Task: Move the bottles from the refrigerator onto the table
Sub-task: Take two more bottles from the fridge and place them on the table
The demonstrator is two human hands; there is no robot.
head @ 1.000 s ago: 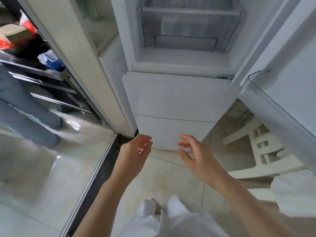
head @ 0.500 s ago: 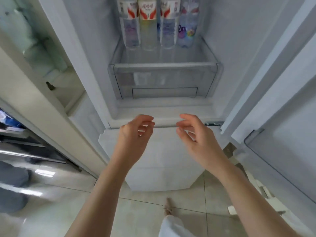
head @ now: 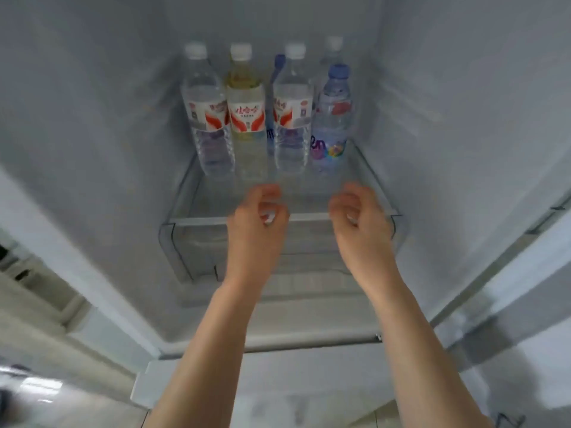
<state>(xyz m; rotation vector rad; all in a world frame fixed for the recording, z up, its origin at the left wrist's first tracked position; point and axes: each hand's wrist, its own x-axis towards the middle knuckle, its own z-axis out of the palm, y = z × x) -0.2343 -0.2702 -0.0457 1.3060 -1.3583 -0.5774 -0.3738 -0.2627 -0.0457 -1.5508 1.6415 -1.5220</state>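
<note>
My left hand [head: 258, 223] is up in front of the fridge shelf, fingers loosely curled w/ nothing in them. Right hand [head: 360, 223] is beside it, same loose curl, also holding nothing. Both hang over the front lip of the glass shelf [head: 309, 216], short of the bottles and touching none of them.

Past the fingertips, four bottles stand upright in a row toward the back of that shelf, sides nearly touching. Far left: clear bottle [head: 208, 118] w/ white cap and red-white label, contents look like water. Next: yellow-drink bottle [head: 246, 118], white cap, same kind of label, pale yellow liquid inside. Third: second clear bottle [head: 292, 118], white cap, matching label, clear liquid. Far right: blue-cap bottle [head: 332, 118], clear liquid, multicoloured label low down.

Behind the row I can make out at least two more: a blue-topped one [head: 279, 64] between the yellow and third bottles, and a white cap [head: 333, 44] behind the blue-cap bottle. Too hidden to say what's in them.

Under the shelf sits a clear crisper drawer [head: 197, 251]; frame is blurry, so I can't tell if it holds anything. Fridge walls [head: 92, 118] are plain white either side.
</note>
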